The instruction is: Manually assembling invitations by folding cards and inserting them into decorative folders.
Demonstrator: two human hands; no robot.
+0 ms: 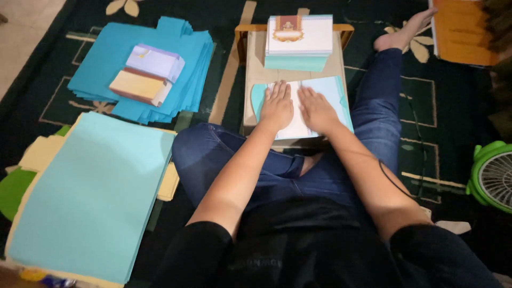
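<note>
From the head view, the person sits cross-legged on a dark patterned carpet (453, 133), and at centre frame both hands lie flat on a pale blue folded sheet (328, 93) resting on a small wooden lap table (256, 64). The left hand (277, 105) is spread open, palm down, gripping nothing; the right hand (316, 109) is likewise splayed and pressing, not clenched. The sheet looks light, thin and easily creased, probably best taken by an edge or corner. Just above it on the table stands one stack of white cards (300, 36). In the upper left lies one pile of darker blue sheets (106, 58) bearing two small card bundles (146, 74); lower left, one large pale blue paper stack (90, 197). One green fan (493, 170) sits at the right edge.
</note>
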